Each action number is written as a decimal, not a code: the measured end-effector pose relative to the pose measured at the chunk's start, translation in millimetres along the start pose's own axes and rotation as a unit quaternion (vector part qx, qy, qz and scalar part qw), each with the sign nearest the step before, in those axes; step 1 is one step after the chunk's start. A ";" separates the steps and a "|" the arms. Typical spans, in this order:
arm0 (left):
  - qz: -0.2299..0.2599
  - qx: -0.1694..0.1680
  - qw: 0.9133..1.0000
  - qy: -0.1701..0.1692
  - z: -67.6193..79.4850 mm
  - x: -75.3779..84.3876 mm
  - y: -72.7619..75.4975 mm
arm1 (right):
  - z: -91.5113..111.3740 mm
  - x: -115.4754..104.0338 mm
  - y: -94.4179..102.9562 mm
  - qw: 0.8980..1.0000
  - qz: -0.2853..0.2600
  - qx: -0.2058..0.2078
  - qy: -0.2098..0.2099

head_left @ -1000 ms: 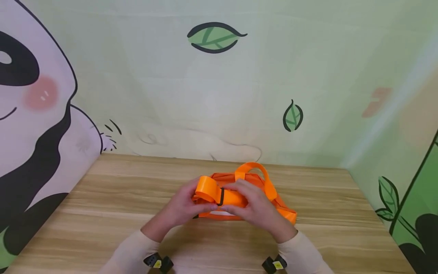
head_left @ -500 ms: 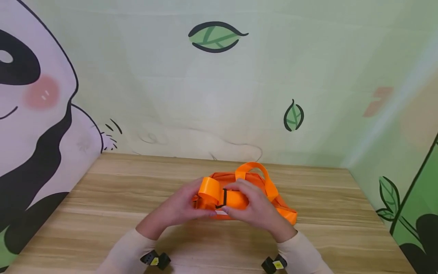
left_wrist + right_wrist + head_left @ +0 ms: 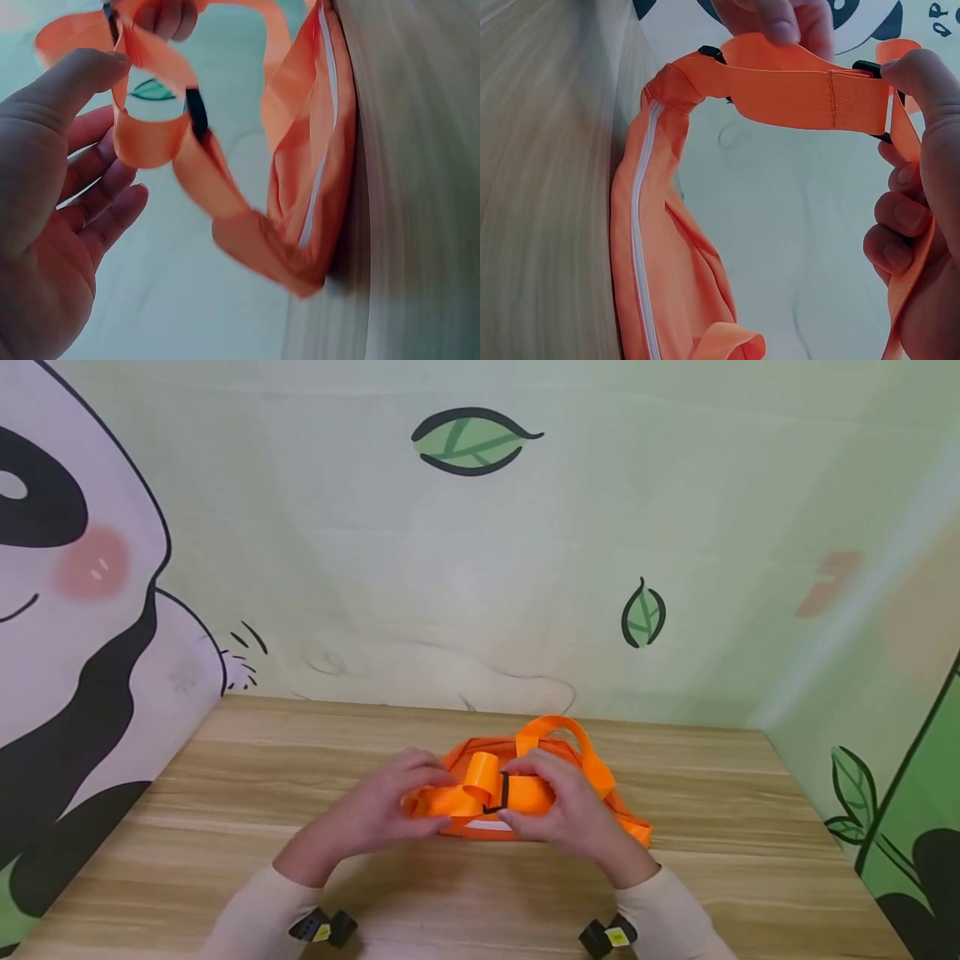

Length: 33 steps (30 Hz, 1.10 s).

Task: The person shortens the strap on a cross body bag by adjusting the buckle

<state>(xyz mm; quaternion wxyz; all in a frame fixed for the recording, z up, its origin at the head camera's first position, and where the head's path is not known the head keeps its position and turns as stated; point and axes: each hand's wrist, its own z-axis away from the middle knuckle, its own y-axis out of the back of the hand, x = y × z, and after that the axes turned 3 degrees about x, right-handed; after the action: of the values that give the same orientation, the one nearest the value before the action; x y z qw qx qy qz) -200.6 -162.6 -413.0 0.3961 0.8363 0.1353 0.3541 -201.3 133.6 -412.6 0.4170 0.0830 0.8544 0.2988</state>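
Observation:
An orange bag (image 3: 472, 747) with a white zipper (image 3: 636, 217) lies on the table, its carry handle (image 3: 596, 768) looping up at the back right. My right hand (image 3: 573, 810) pinches its wide orange strap (image 3: 780, 97) at a black slider buckle (image 3: 506, 792), thumb on the buckle's edge. To the left, my left hand (image 3: 375, 802) holds the strap between thumb and fingers; its other fingers (image 3: 112, 217) are loosely bent. Between the hands a loop of webbing (image 3: 482, 774) stands up. A second black slider (image 3: 196, 112) sits nearer the bag's end.
The wood-grain table (image 3: 187, 860) reaches back to a pale green wall cloth (image 3: 315, 527) printed with leaves and a panda. Small black wrist cameras are strapped on both sleeves.
My left hand has moved left along the strap, away from the buckle. The upright loop has become smaller and shifted right; the buckle and right hand have moved slightly right.

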 end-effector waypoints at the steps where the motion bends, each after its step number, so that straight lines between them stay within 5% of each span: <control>1: -0.003 -0.001 1.000 0.004 1.6 -2.0 1.6 | 0.1 0.6 0.8 1.000 0.003 0.002 0.000; 13: -0.007 0.010 1.000 0.017 26.5 -29.2 20.3 | 3.3 3.8 8.4 0.999 -0.007 -0.015 -0.028; 20: 0.034 0.006 0.999 0.030 37.1 -42.1 25.6 | 4.2 5.4 7.5 0.999 -0.021 -0.016 -0.025; 33: 0.107 0.028 0.994 0.006 42.7 -55.4 25.9 | 6.6 9.7 8.3 0.998 -0.052 0.004 -0.030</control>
<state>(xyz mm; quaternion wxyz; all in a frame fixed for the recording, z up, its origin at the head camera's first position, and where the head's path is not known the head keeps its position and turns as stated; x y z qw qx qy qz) -211.6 -231.7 -438.9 0.3314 0.8548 0.0576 0.3952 -203.3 147.1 -417.3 0.4572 0.0492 0.8458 0.2706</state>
